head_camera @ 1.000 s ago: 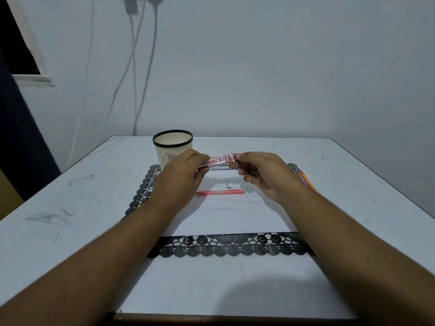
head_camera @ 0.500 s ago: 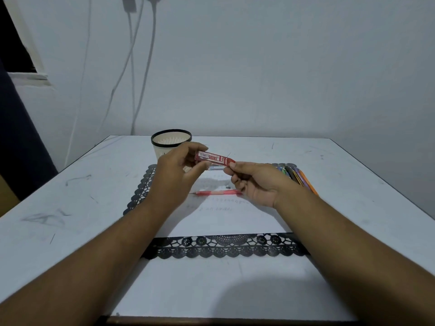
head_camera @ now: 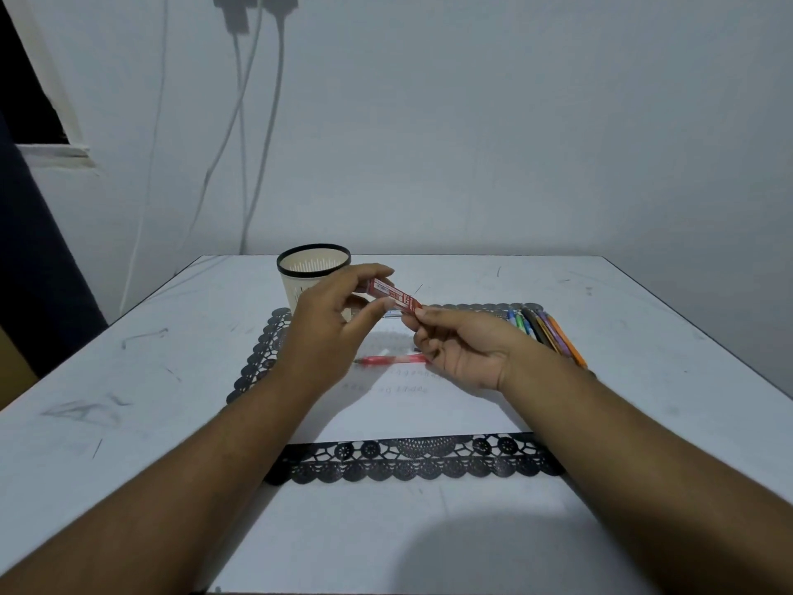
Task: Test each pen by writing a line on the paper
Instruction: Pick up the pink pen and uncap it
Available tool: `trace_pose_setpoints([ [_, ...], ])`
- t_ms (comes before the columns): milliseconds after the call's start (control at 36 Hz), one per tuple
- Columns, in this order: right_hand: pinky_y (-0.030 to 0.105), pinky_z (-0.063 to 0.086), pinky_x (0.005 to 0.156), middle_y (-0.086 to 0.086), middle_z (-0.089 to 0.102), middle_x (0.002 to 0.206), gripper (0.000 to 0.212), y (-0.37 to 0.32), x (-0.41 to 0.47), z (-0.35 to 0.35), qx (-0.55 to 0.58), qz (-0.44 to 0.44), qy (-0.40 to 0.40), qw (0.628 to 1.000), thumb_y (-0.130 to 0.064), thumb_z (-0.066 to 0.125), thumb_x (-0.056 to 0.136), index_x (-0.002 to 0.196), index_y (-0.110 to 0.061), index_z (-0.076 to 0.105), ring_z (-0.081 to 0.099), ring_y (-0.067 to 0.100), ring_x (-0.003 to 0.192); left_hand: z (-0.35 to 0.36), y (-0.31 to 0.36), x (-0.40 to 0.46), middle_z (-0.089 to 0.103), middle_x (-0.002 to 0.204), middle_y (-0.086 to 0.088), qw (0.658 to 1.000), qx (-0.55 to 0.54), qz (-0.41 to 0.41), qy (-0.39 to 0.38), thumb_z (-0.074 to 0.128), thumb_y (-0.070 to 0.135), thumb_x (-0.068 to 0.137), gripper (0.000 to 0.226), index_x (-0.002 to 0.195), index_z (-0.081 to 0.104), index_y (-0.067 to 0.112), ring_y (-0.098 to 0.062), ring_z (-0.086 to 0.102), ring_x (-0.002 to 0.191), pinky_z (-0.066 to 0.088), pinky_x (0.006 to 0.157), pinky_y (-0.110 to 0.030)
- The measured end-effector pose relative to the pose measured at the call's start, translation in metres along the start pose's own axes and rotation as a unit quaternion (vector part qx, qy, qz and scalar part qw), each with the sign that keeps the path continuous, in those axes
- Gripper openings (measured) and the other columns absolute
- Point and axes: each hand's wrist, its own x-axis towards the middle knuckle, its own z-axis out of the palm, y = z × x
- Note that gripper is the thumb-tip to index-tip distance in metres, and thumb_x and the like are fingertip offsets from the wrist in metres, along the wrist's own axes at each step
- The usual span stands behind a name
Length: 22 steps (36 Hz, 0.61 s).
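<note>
Both hands hold a small red case with white print (head_camera: 394,296) above the white paper (head_camera: 412,405). My left hand (head_camera: 332,332) pinches its far left end between thumb and fingers. My right hand (head_camera: 461,350) pinches its near right end. A red pen (head_camera: 392,359) lies flat on the paper under the hands, beside faint written lines. Several coloured pens (head_camera: 547,332) lie in a row at the paper's far right, partly behind my right wrist.
The paper lies on a black lace placemat (head_camera: 412,461) on a scuffed white table (head_camera: 128,380). A cream cup with a black rim (head_camera: 313,277) stands at the mat's far left corner. Cables hang on the wall behind.
The red case has tilted, its left end now higher. My right hand has dropped lower and nearer, and the coloured pens behind it show more.
</note>
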Motion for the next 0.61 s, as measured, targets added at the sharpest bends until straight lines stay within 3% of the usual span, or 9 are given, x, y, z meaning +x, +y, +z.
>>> trace_pose_setpoints([
  [139,0.018,0.050,0.049,0.014,0.075,0.086,0.023,-0.0008,-0.0012,0.0008,0.021,0.007,-0.010,1.000,-0.001,0.071,0.078,0.101,0.001,0.071,0.061,0.013,0.062,-0.0002,0.0021,-0.0002,0.068,0.106,0.018,0.998,0.056,0.038,0.007,0.072,0.020,0.095,0.027,0.122,0.070,0.022,-0.008,0.068,0.093,0.050,0.081,-0.013],
  [306,0.020,0.054,0.056,0.011,0.076,0.087,0.025,-0.0016,-0.0056,0.0008,0.003,0.002,-0.012,1.000,-0.008,0.074,0.077,0.101,0.001,0.073,0.065,0.015,0.063,0.0006,0.0038,0.0012,0.071,0.102,0.010,0.999,0.033,0.032,0.012,0.073,0.013,0.095,0.019,0.113,0.071,0.018,-0.006,0.067,0.096,0.052,0.081,-0.016],
  [417,0.020,0.055,0.057,0.011,0.076,0.085,0.024,-0.0017,-0.0067,0.0010,0.000,0.005,-0.014,1.000,-0.009,0.074,0.078,0.100,0.001,0.073,0.066,0.015,0.062,-0.0007,0.0039,0.0004,0.071,0.103,0.007,0.998,0.037,0.043,0.013,0.073,0.014,0.095,0.020,0.114,0.071,0.017,-0.008,0.067,0.096,0.053,0.082,-0.019],
  [528,0.020,0.055,0.054,0.010,0.075,0.083,0.023,-0.0030,-0.0084,0.0018,-0.008,0.010,-0.020,1.000,-0.010,0.074,0.079,0.099,0.001,0.073,0.065,0.015,0.063,0.0000,0.0087,-0.0016,0.071,0.103,0.008,0.998,0.030,0.045,0.019,0.072,0.012,0.095,0.019,0.113,0.071,0.016,-0.003,0.066,0.097,0.049,0.080,-0.011],
  [611,0.022,0.053,0.052,0.009,0.075,0.084,0.023,-0.0041,-0.0093,0.0012,-0.018,0.014,-0.018,1.000,-0.012,0.075,0.079,0.099,0.001,0.074,0.065,0.015,0.064,0.0002,0.0077,-0.0023,0.071,0.104,0.007,0.998,0.026,0.045,0.021,0.072,0.014,0.096,0.017,0.113,0.071,0.017,-0.006,0.066,0.097,0.052,0.080,-0.016],
])
